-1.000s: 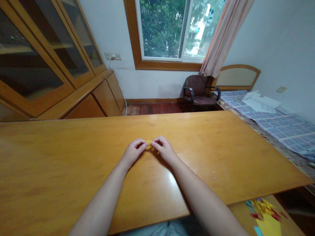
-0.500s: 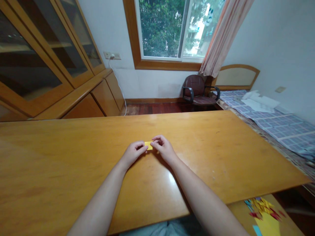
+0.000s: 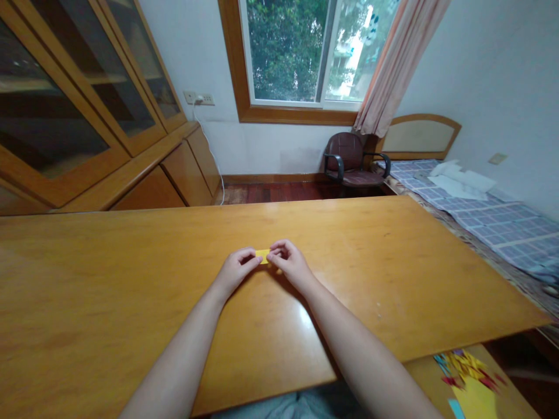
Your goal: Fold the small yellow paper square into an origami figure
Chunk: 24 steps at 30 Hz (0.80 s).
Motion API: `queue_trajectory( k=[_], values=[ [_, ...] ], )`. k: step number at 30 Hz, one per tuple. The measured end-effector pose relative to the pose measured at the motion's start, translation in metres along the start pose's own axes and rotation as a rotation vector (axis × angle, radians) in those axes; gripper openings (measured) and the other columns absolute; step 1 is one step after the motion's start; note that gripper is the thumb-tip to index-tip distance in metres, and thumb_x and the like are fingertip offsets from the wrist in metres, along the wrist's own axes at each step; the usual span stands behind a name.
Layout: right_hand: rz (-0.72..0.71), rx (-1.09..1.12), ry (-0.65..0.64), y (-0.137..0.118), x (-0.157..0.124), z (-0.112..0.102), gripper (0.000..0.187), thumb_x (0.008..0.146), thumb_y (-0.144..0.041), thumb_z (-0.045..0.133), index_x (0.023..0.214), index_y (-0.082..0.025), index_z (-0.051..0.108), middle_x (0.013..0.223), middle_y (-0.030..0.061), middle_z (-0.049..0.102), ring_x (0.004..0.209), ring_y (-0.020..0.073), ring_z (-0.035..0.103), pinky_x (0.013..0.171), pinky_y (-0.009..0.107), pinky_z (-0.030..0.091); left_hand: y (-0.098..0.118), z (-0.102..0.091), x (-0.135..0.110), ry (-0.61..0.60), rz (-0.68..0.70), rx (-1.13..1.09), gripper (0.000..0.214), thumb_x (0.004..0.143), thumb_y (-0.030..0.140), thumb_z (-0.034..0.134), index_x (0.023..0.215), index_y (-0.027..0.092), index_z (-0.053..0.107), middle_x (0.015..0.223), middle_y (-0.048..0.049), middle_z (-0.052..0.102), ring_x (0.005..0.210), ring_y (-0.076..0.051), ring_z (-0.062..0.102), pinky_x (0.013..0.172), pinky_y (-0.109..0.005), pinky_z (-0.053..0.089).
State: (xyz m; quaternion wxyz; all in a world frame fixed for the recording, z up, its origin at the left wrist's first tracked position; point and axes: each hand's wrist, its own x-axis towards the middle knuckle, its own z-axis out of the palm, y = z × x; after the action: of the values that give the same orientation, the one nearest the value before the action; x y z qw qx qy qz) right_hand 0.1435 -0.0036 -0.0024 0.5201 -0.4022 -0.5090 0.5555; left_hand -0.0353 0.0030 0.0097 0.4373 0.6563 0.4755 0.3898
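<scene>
A small yellow piece of paper (image 3: pixel 262 254) is held between my two hands, over the middle of the wooden table (image 3: pixel 131 279). My left hand (image 3: pixel 238 269) pinches its left end between thumb and fingers. On the right end, the thumb and fingertips of my right hand (image 3: pixel 289 262) close on the paper. My fingers cover both ends, so only the middle strip shows. Whether the paper is folded is too small to tell.
Below the table's right front edge, a lower surface holds yellow paper (image 3: pixel 476 398), a blue paper piece (image 3: pixel 456 408) and a pile of yellow and red scraps (image 3: pixel 469 366). Beyond the table stand a brown armchair (image 3: pixel 349 157), a bed (image 3: pixel 489 209) and a glass-door cabinet (image 3: pixel 87 174).
The yellow paper has shifted very slightly up and left, and its visible strip looks a little shallower. Both hands keep their pinch and have barely moved.
</scene>
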Motion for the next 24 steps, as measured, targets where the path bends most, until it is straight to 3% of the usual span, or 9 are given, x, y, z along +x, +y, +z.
queue_trajectory(
  k=[4, 24],
  values=[
    [0.006, -0.033, -0.034, 0.0021, -0.0008, -0.0002, 0.026, 0.073, -0.033, 0.071, 0.088, -0.019, 0.055, 0.07, -0.0039, 0.059, 0.06, 0.0098, 0.054, 0.057, 0.023, 0.041, 0.0043, 0.0016, 0.0004, 0.046, 0.004, -0.025, 0.025, 0.073, 0.041, 0.067, 0.067, 0.017, 0.062, 0.064, 0.0011, 0.055, 0.064, -0.014, 0.05, 0.061, -0.024, 0.038],
    [-0.013, -0.057, -0.038, 0.0007, -0.0024, 0.0002, 0.023, 0.073, -0.029, 0.069, 0.088, -0.019, 0.054, 0.072, -0.0034, 0.058, 0.061, 0.01, 0.052, 0.06, 0.024, 0.041, 0.0037, -0.0014, 0.0005, -0.087, 0.016, 0.037, 0.03, 0.079, 0.04, 0.06, 0.059, 0.018, 0.057, 0.06, 0.0018, 0.053, 0.062, -0.014, 0.05, 0.062, -0.025, 0.037]
  ],
)
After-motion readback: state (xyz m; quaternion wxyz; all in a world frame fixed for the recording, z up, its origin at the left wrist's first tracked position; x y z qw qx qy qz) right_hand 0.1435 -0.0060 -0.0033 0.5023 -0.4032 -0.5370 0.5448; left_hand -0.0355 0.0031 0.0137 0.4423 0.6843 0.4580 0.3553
